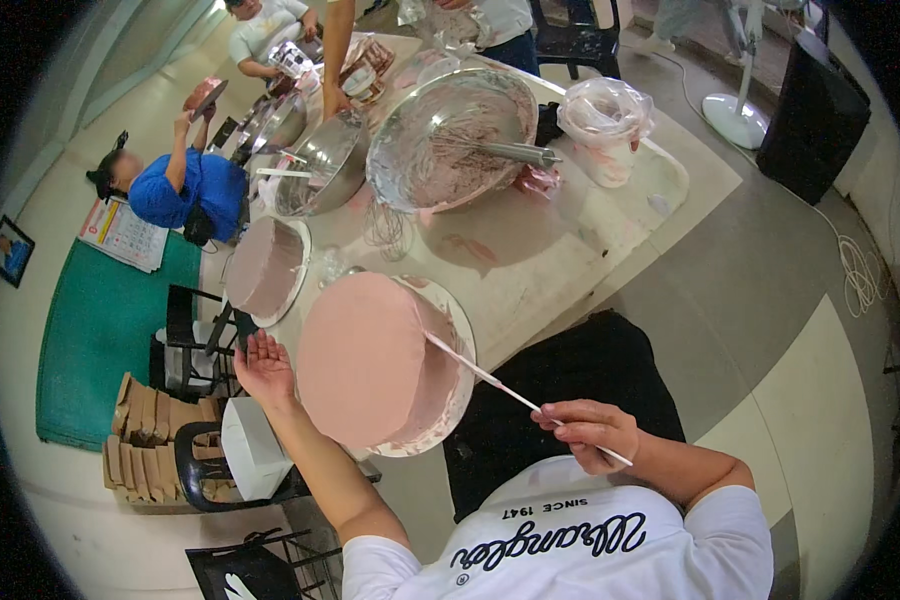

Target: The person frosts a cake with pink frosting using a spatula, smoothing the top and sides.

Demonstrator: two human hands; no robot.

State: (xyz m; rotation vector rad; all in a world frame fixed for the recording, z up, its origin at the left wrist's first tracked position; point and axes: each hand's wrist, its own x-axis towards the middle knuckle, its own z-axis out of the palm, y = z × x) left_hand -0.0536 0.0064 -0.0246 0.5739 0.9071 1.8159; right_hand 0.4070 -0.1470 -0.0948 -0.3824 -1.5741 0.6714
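Note:
A large round cake with smooth pink frosting (364, 356) stands in front of me on a white cake board (461, 375) that has frosting smears. My right hand (596, 433) grips a thin white spatula (480, 371) by its narrow handle, and the blade's tip meets the cake's top edge. Palm up and with nothing in it, my left hand (266, 369) is held just left of the cake, its fingers apart. Whether it touches the cake's side or board I cannot tell. A smaller pink frosted cake (264, 266) sits on its own board beyond it.
On the table (525, 300) stand a big steel bowl of pink frosting (420, 187) with a whisk (510, 152), another steel bowl (352, 161), a loose wire whisk (388, 229) and a plastic-lined tub (604, 142). Co-workers stand around the far side; one raises a cake (201, 94).

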